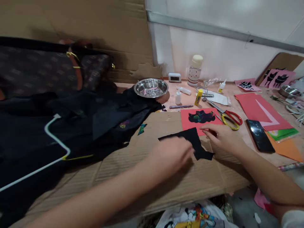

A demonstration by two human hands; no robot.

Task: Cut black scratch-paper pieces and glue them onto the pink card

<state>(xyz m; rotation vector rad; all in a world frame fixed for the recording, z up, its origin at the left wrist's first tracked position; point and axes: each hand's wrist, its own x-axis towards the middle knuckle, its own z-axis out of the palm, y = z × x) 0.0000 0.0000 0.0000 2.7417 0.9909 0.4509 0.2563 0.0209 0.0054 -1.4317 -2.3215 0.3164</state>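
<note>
The table (268, 91) carries dark cloth (102, 131), spread across part of a cardboard sheet (114, 161); a bag (35, 71) sits behind the cloth. The left hand (171, 155), blurred, curls over the black piece (196, 144); whether it grips, I cannot tell. The right hand (220, 137) is narrow, thumb and finger close together beside the red card (185, 123). The black piece lies on the cardboard sheet, overlapping the card's lower edge. Beyond stand a bowl (151, 95), scissors (218, 107) and a glue stick (198, 97).

Soft light, left hand (174, 153) blurred, wall (220, 17) glare
</note>
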